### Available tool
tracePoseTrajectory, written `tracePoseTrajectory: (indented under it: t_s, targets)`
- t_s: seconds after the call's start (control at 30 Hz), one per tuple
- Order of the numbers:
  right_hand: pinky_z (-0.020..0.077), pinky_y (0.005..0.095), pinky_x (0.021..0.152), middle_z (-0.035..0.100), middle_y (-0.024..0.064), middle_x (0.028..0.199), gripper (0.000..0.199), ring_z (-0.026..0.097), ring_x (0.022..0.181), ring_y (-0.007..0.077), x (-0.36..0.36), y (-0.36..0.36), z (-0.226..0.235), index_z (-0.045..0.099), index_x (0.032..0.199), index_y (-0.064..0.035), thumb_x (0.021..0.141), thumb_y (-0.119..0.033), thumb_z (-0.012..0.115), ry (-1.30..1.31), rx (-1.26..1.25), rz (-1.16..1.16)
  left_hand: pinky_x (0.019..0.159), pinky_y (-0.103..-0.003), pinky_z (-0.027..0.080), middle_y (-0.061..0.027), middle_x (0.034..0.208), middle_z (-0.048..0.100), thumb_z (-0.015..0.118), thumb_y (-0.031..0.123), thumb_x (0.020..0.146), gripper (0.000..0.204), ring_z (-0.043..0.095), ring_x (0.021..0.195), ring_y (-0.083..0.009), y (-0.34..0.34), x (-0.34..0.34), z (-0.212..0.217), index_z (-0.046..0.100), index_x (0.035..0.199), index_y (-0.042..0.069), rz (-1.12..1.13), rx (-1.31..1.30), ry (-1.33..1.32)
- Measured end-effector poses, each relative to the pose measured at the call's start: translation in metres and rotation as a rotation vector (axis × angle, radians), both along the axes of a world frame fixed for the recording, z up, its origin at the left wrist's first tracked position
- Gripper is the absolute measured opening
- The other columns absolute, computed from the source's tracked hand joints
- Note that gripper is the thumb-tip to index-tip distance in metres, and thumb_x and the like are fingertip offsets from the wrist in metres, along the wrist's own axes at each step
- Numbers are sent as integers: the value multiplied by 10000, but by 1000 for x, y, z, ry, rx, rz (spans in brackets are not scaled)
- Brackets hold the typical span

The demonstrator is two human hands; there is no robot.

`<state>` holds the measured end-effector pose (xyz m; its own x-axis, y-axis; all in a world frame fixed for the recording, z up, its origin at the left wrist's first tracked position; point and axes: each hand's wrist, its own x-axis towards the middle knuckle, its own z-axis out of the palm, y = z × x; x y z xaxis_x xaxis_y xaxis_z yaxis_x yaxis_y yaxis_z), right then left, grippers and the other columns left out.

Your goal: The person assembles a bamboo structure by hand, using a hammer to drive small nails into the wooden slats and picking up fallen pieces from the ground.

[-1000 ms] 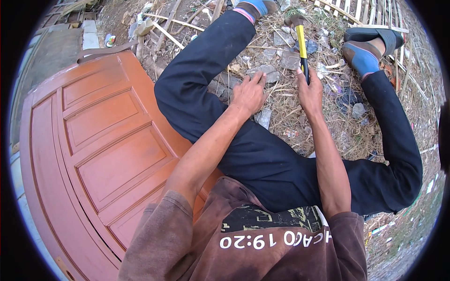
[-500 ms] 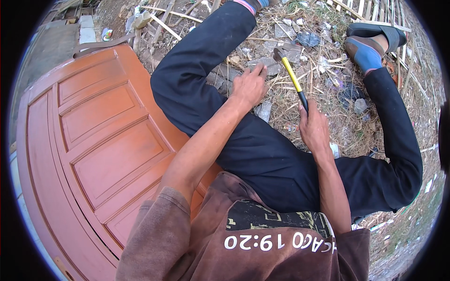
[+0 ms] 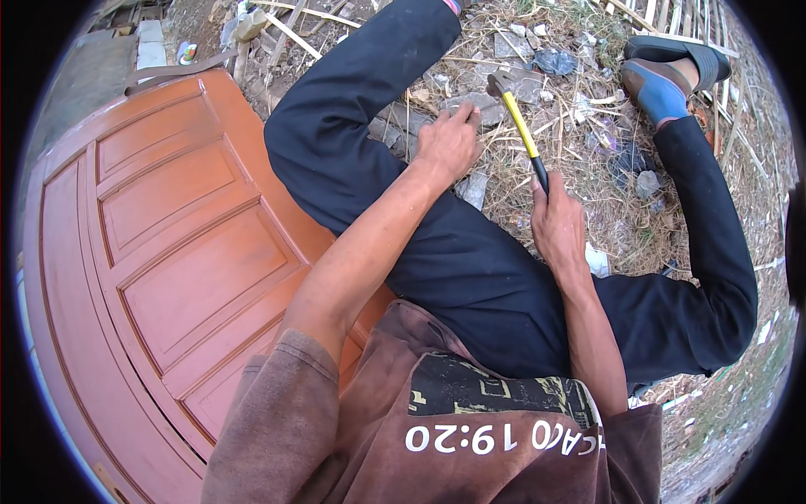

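Note:
My right hand (image 3: 558,220) grips the black end of a hammer (image 3: 519,122) with a yellow and black handle. The hammer's metal head points away from me, raised beside a flat grey stone (image 3: 475,107). To its left, my left hand (image 3: 447,149) reaches past my thigh toward that stone, palm down. Its fingers are slightly bent and spaced apart, with the tips at the near edge of the stone. The underside of this hand is hidden, and no object shows between its fingers.
A reddish-brown panelled door (image 3: 180,244) lies along my left side. My bent legs in dark trousers (image 3: 478,260) frame the work spot. Dry grass, stones and rubble cover the ground. Wooden slats (image 3: 672,21) lie at the far right, near my sandalled foot (image 3: 659,84).
The hammer and my right hand have shifted very slightly up and left. My left hand stays by the flat stone, its fingers a little changed in pose. The view has tilted slightly.

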<state>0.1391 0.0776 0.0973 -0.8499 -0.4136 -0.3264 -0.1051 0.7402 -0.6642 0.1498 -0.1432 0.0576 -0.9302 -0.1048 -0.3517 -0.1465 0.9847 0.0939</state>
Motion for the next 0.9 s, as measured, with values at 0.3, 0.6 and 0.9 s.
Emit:
tracePoseTrajectory:
  t_s: [0.3, 0.6, 0.9]
  targets:
    - [431, 563, 543, 606, 267, 662, 166, 618, 632, 497, 13, -5, -11, 488, 1028, -28, 1034, -191, 522, -52, -17, -45, 878, -535, 558, -122, 1456, 442, 694, 315, 893, 608, 587, 1188, -368, 1, 1, -1, 505, 1400, 38, 4, 23, 34]
    - [422, 581, 538, 599, 281, 645, 181, 606, 618, 517, 14, -6, -19, 469, 1004, -32, 1025, -198, 537, -61, -64, -83, 897, -543, 549, -124, 1460, 427, 701, 299, 889, 604, 578, 1200, -373, 2, -5, 2, 504, 1395, 33, 22, 23, -45]
    - [433, 604, 561, 601, 290, 645, 203, 609, 630, 524, 17, -7, -18, 470, 1011, -25, 1030, -221, 520, -121, -35, -62, 901, -531, 548, -135, 1472, 427, 700, 307, 879, 649, 576, 1217, -363, 1, -2, 6, 480, 1414, 12, 6, 27, -39]
